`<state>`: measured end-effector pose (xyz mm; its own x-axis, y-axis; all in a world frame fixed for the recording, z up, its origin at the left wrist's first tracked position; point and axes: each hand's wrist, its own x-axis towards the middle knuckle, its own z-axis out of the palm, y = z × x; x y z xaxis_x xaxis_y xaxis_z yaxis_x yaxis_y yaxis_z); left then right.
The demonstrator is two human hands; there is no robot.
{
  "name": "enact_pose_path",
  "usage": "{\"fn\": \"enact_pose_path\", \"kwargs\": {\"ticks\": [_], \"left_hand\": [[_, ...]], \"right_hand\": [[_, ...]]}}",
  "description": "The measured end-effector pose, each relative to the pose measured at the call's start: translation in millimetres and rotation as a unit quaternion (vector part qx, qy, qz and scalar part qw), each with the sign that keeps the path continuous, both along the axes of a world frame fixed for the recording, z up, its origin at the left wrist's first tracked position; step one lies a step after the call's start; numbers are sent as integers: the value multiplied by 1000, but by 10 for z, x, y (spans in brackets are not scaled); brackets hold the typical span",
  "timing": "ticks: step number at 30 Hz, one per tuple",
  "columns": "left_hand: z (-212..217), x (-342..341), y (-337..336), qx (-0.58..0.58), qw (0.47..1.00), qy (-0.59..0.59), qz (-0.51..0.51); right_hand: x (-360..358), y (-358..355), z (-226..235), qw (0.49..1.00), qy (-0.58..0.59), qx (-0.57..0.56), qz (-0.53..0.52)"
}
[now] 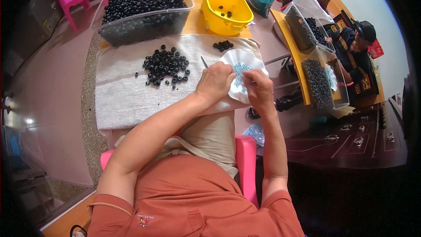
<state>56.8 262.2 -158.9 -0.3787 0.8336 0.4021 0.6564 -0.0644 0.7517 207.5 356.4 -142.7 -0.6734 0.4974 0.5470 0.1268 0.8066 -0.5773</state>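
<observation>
Both my hands meet over a white dish with a wavy rim. Small pale-blue pieces lie in it. My left hand is at the dish's left side, its fingers closed in a pinch. Beside its knuckles a slim dark stick-like tool shows; whether the hand grips it I cannot tell. Over the right part of the dish, my right hand is closed too, fingertips pressed together. Whatever the fingertips hold is too small to make out. Left of my hands, a loose pile of black ring-shaped pieces rests on a whitish towel.
A clear bin full of black pieces stands at the back left, beside a yellow tub holding a few. A small black cluster sits behind the dish. At right, another person sits by a table with clear bins.
</observation>
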Motion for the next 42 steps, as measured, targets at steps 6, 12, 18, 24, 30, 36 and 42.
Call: {"fn": "enact_pose_path", "kwargs": {"ticks": [6, 12, 18, 24, 30, 36, 42], "left_hand": [[-1, 17, -7, -23, 999, 37, -13], [52, 0, -121, 36, 998, -43, -23], [150, 26, -542, -50, 853, -495, -155], [86, 17, -1042, -72, 786, -595, -154], [64, -20, -1349, -61, 788, -589, -168], [15, -84, -1561, -51, 770, -617, -152], [49, -160, -1748, -38, 721, -664, -194]], "right_hand": [[90, 53, -87, 990, 44, -130, 16], [134, -101, -21, 938, 124, -323, 23], [118, -451, 43, 886, 129, -445, -19], [111, -659, -71, 856, 94, -491, 134], [14, -888, 3, 917, 36, -361, 165], [-45, -920, -50, 937, -32, -285, 201], [-102, -1006, 11, 901, -120, -332, 253]]}}
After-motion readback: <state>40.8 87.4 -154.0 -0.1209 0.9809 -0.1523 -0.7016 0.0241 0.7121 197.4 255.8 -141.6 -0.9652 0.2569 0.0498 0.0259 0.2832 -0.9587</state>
